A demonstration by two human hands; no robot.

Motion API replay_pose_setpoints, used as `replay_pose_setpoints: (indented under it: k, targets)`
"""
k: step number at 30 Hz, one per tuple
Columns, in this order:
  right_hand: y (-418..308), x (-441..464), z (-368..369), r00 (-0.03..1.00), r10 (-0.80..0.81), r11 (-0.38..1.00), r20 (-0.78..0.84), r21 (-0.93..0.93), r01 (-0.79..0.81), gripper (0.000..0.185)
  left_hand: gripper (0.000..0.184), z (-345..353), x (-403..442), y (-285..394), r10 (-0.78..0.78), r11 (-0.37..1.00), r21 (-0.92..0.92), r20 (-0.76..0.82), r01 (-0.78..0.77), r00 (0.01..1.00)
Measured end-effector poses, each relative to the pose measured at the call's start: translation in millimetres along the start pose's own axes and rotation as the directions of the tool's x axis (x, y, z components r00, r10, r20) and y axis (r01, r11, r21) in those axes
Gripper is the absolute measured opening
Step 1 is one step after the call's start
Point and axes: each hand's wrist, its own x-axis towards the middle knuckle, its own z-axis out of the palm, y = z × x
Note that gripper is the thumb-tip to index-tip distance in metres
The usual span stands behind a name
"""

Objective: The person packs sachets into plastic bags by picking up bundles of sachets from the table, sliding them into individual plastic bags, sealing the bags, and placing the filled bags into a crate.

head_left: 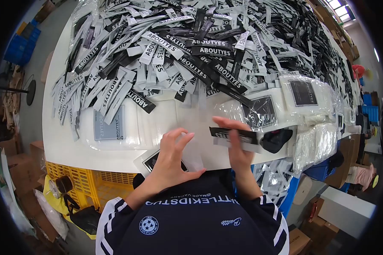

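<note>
My left hand [170, 159] is over a clear bag with a black-framed label [151, 162] at the table's near edge, its thumb and fingers spread apart. Translucent plastic [194, 158] shows between them. A black strip packet and a white one [236, 137] are held together in my right hand [239, 154], between thumb and fingers; this hand is slightly blurred. Beyond both hands lies a large heap of black and white strip packets [212, 51] marked ABOUTYES.
White packs in clear wrap lie left [151, 121] and right [304, 95] on the white table [57, 140]. A dark object [276, 140] sits right of my right hand. Yellow crates [74, 180] stand below the near edge. Another person [359, 176] is at far right.
</note>
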Motion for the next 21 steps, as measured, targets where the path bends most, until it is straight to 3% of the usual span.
replay_pose_setpoints:
  k: [1,2,5,9,10,13,14,16,17,18,19,21]
  targets:
    - [-2.4,-1.6,6.0,0.992,-0.082,0.967,-0.099,0.233,0.103,0.018,0.097,1.8,1.1,1.3,-0.010,1.000,0.025,-0.005,0.010,1.000]
    - [-4.1,-2.4,8.8,0.992,-0.112,0.927,-0.064,0.353,0.127,0.021,0.099,3.4,2.2,2.7,-0.017,0.998,0.052,-0.009,0.018,1.000]
    - [0.7,-8.0,20.1,0.972,0.227,0.935,0.063,0.266,-0.235,0.022,0.101,6.5,3.4,4.5,0.012,0.999,0.030,-0.061,-0.010,0.998]
    - [4.9,-12.8,30.3,0.928,0.348,0.935,0.136,0.015,-0.353,0.028,0.101,10.7,0.6,-2.1,0.124,0.990,0.070,-0.033,-0.122,0.992]
    - [7.6,-13.7,30.0,0.917,0.353,0.931,0.187,0.032,-0.365,0.030,0.101,8.9,-0.4,-0.6,0.112,0.991,0.083,-0.027,-0.109,0.993]
    - [8.1,-11.5,22.5,0.943,0.286,0.958,0.170,-0.090,-0.274,0.031,0.085,-17.1,10.6,19.6,0.021,0.997,-0.072,-0.073,-0.026,0.997]
    - [11.5,-11.1,19.1,0.942,0.294,0.945,0.159,0.098,-0.312,0.031,0.072,-24.6,11.4,15.0,-0.109,0.989,-0.103,-0.009,0.108,0.994]
    - [2.3,-8.1,16.7,0.947,0.270,0.954,0.173,0.086,-0.288,0.030,0.047,-41.5,7.9,4.0,-0.362,0.915,-0.141,0.127,0.378,0.923]
    - [-5.1,-5.5,17.9,0.949,0.257,0.958,0.181,0.081,-0.275,0.030,0.036,-43.0,7.9,0.2,-0.280,0.951,-0.114,0.084,0.288,0.956]
    - [-17.7,-0.5,22.9,0.965,0.254,0.961,0.066,0.093,-0.260,0.028,0.025,-43.6,8.7,-5.1,-0.191,0.978,-0.080,0.042,0.194,0.981]
    - [-10.3,-3.3,11.9,0.991,0.134,0.981,-0.011,-0.142,-0.134,0.027,0.015,-44.0,10.2,-7.6,-0.097,0.994,-0.042,0.004,0.097,0.995]
    - [-23.3,0.5,6.9,0.991,0.081,0.812,0.104,-0.583,-0.006,0.024,0.010,-44.9,10.4,-0.4,-0.180,0.982,-0.065,-0.030,0.178,0.983]
